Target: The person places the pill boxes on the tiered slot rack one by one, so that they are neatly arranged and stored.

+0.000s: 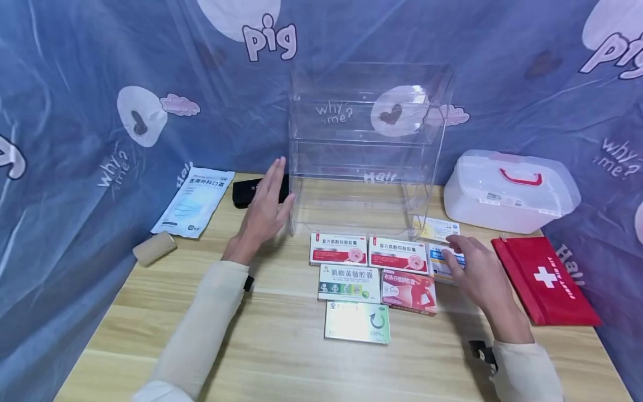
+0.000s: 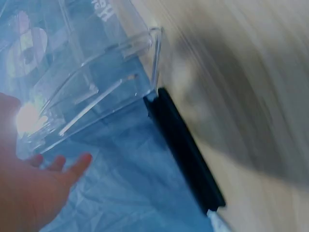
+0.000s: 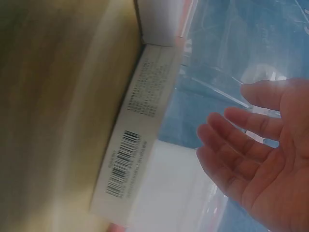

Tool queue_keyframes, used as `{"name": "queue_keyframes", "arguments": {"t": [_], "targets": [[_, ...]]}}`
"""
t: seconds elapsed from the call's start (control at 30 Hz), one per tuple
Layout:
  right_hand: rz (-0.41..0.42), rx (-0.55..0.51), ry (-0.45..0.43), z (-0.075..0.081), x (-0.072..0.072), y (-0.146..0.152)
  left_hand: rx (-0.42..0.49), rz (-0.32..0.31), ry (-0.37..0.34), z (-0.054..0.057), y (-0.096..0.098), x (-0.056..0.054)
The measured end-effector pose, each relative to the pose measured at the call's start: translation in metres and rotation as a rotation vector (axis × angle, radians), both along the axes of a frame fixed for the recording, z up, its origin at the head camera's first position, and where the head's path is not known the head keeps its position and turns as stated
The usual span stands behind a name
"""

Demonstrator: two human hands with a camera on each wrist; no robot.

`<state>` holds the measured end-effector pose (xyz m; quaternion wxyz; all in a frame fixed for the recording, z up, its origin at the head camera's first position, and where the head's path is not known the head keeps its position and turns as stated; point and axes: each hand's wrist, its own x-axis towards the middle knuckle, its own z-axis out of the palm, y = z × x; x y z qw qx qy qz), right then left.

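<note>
My left hand is raised beside the left side of a clear acrylic tiered rack, its fingers straight. In the left wrist view that hand holds nothing. My right hand hovers at a blue-and-white medicine box, fingers loosely bent and partly covering it. In the right wrist view the palm is bare, and a box side with a barcode shows beyond the fingers. A yellow-and-white box lies behind, close to the rack's front right corner.
Red-and-white capsule boxes, a green-and-white box, a pink box and a shiny pale-green box lie before the rack. Around them are a lidded container, red first-aid pouch, mask packet, black case and tan roll.
</note>
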<state>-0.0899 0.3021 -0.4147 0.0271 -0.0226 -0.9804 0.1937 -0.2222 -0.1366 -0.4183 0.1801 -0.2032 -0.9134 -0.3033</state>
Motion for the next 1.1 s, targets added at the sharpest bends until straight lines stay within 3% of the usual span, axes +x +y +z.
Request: {"name": "queue_keyframes", "arguments": {"t": [0.13, 0.43, 0.63, 0.77, 1.1], "targets": [[0.008, 0.000, 0.021, -0.005, 0.001, -0.001, 0.059, -0.054, -0.026, -0.005, 0.006, -0.005], [-0.009, -0.041, 0.025, -0.010, -0.004, 0.012, 0.092, -0.030, -0.011, -0.015, 0.012, -0.008], [-0.054, -0.058, -0.013, -0.018, -0.022, 0.031, 0.120, -0.030, 0.002, -0.019, 0.015, -0.010], [-0.072, -0.089, -0.097, -0.022, -0.037, 0.045, 0.132, -0.036, 0.008, -0.021, 0.016, -0.010], [0.045, -0.123, -0.230, -0.027, -0.070, 0.057, 0.153, -0.039, 0.006, -0.022, 0.014, -0.010]]}}
